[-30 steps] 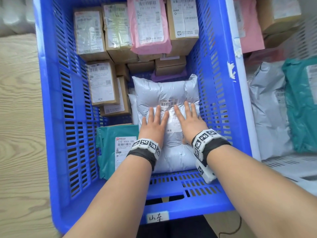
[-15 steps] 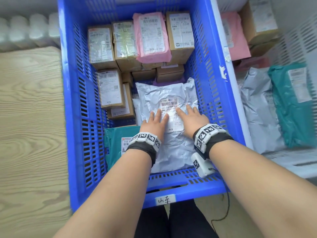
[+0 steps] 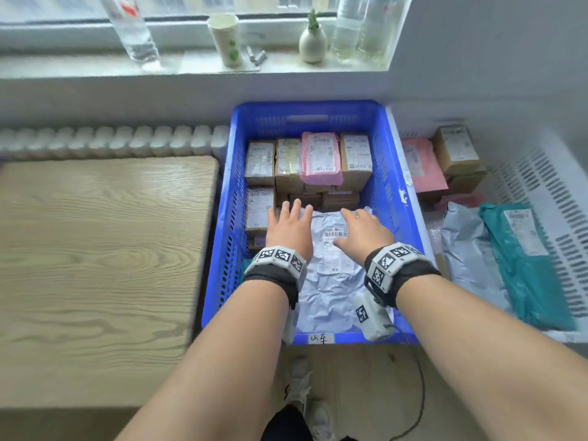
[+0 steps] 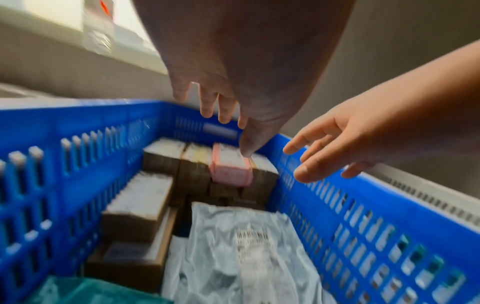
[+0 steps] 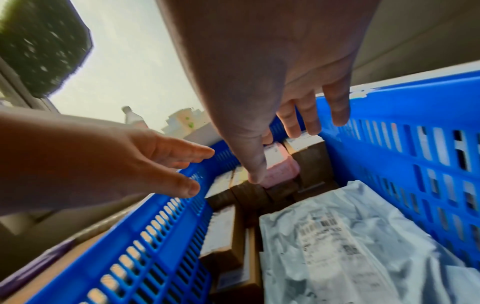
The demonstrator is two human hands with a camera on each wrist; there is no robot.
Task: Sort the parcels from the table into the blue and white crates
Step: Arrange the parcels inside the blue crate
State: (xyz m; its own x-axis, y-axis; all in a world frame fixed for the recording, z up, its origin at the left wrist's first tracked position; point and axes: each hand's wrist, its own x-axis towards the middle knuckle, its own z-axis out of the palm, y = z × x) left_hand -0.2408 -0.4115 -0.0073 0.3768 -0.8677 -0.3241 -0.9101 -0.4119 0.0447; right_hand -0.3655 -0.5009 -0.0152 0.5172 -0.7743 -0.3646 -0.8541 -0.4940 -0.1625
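A crumpled grey mailer bag [image 3: 331,281] with a white label lies in the near half of the blue crate [image 3: 222,249]. Cardboard boxes [image 3: 259,162] and a pink parcel [image 3: 321,159] fill the far half. Both hands hover just above the bag with fingers spread, holding nothing: my left hand [image 3: 291,224] over its left far corner, my right hand [image 3: 359,227] over its label. The left wrist view shows my left hand [image 4: 215,102] and the right hand [image 4: 324,144] well above the bag [image 4: 246,246]. A white crate [image 3: 541,173] stands to the right.
The white crate holds a grey bag [image 3: 467,249], a teal bag [image 3: 525,265], a pink parcel [image 3: 423,167] and a box [image 3: 455,151]. A wooden table [image 3: 101,249] stands left of the blue crate. Bottles, a paper cup [image 3: 224,39] and a small vase [image 3: 312,43] line the windowsill.
Both hands have lifted off the grey bag, which stays in the blue crate. The head view has pulled back and up, bringing the table and windowsill into sight.
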